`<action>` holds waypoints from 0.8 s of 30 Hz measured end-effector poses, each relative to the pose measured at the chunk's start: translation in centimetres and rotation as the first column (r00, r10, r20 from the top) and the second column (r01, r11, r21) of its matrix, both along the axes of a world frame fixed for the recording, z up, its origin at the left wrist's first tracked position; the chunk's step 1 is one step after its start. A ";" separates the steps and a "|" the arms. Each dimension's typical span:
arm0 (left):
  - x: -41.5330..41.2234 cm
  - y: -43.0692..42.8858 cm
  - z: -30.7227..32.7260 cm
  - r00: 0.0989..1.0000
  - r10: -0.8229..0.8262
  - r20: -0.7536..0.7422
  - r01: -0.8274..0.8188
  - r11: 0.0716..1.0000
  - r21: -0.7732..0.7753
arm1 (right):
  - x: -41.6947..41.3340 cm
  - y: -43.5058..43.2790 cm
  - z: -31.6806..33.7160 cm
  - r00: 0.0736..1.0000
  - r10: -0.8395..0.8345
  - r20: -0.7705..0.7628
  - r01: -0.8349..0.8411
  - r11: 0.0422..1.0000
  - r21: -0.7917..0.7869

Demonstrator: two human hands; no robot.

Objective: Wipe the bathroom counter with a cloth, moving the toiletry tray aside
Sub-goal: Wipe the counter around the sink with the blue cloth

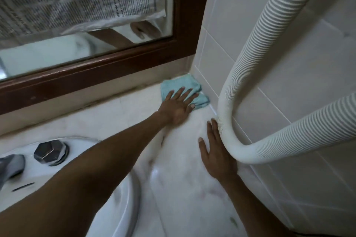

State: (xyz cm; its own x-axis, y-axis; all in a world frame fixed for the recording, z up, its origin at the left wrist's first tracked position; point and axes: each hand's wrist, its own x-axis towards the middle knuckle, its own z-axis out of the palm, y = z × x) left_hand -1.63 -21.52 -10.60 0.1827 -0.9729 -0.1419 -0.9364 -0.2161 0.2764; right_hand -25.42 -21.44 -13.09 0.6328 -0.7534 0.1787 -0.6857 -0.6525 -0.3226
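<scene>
A light blue cloth (194,90) lies folded on the white marble counter (179,179), pushed into the back right corner where the mirror frame meets the tiled wall. My left hand (178,106) presses flat on the cloth's near edge, fingers spread over it, the arm reaching across the sink. My right hand (214,152) rests palm down on the counter nearer to me, holding nothing, its outer edge against a white hose. No toiletry tray is in view.
A thick white corrugated hose (229,106) loops down along the tiled right wall (269,59) onto the counter's edge. A white sink (123,198) with a chrome tap (11,163) and a chrome knob (51,152) sits at left. A wood-framed mirror (96,67) stands behind.
</scene>
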 end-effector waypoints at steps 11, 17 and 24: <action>-4.0 12.0 -0.9 0.985 0.168 0.049 -0.164 0.983 -0.079 | 0.0 0.2 0.6 0.998 0.004 -0.060 -0.005 1.000 -0.008; -1.6 11.4 -0.5 0.995 0.082 0.059 -0.078 0.995 -0.061 | 2.1 1.0 1.2 0.987 0.039 -0.155 -0.031 0.998 0.053; 4.1 13.3 0.1 0.949 0.315 -0.008 -0.315 0.948 -0.040 | 7.9 4.6 1.2 0.976 0.180 -0.119 -0.167 0.980 0.110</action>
